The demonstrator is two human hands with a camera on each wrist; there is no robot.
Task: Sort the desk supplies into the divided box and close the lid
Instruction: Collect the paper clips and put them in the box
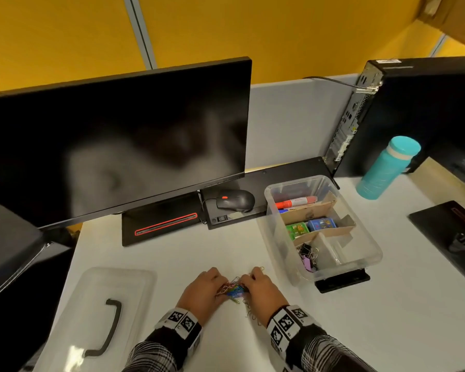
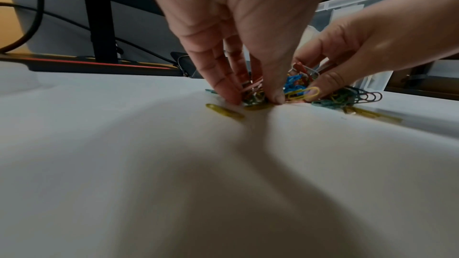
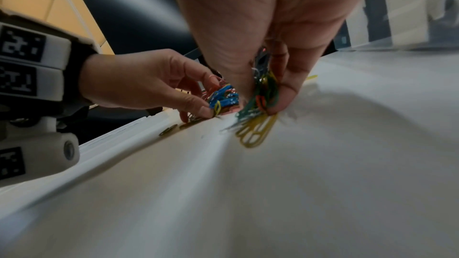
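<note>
A pile of coloured paper clips (image 1: 232, 289) lies on the white desk between my two hands. My left hand (image 1: 203, 291) pinches a bunch of the paper clips (image 2: 258, 93) with thumb and fingers pressed to the desk. My right hand (image 1: 258, 287) pinches another bunch, green and yellow paper clips (image 3: 261, 95) hanging from its fingertips. Right of the hands stands the clear divided box (image 1: 371, 253) with cardboard dividers. It holds markers (image 1: 295, 202), small green and blue boxes (image 1: 309, 227) and binder clips (image 1: 308, 255). Its clear lid (image 1: 91, 315) with a dark handle lies at the left.
A black monitor (image 1: 113, 146) stands behind, with a mouse (image 1: 235, 200) on a black tray. A computer tower (image 1: 414, 114) and a teal bottle (image 1: 388, 167) stand at the back right. Loose clips (image 2: 223, 112) lie scattered around the hands.
</note>
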